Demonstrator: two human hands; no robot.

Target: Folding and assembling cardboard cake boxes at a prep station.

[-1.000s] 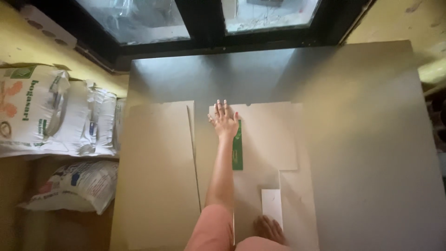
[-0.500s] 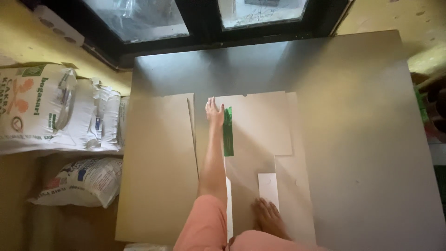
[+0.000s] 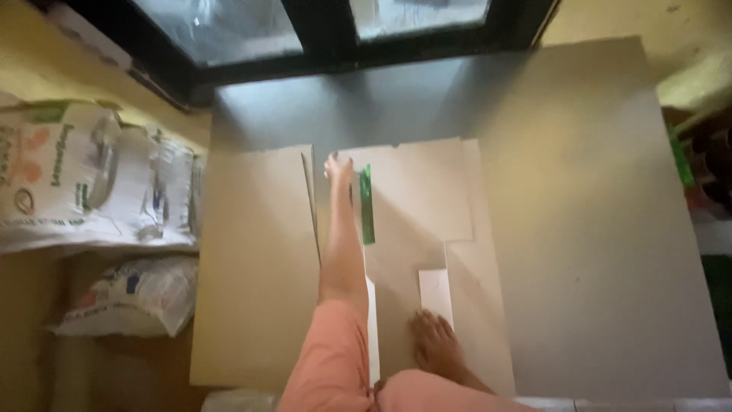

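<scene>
My left hand reaches far forward and rests on a flat cardboard sheet on the floor. It sits near the sheet's far edge, by a slit between two panels. A narrow green strip lies lengthwise on the cardboard just right of the hand and wrist, and I cannot tell whether they touch. The hand holds nothing. A peach sleeve covers my upper arm. My bare foot stands on the cardboard beside a small white card. My right hand is out of view.
A second cardboard panel lies to the left. All of it sits on a large grey board. White printed sacks are piled at the left, one more below them. A dark-framed window runs along the far edge.
The fingers of my left hand were spread a second ago and are now drawn closer together. The hand stays beside the green strip while the camera view shifts slightly.
</scene>
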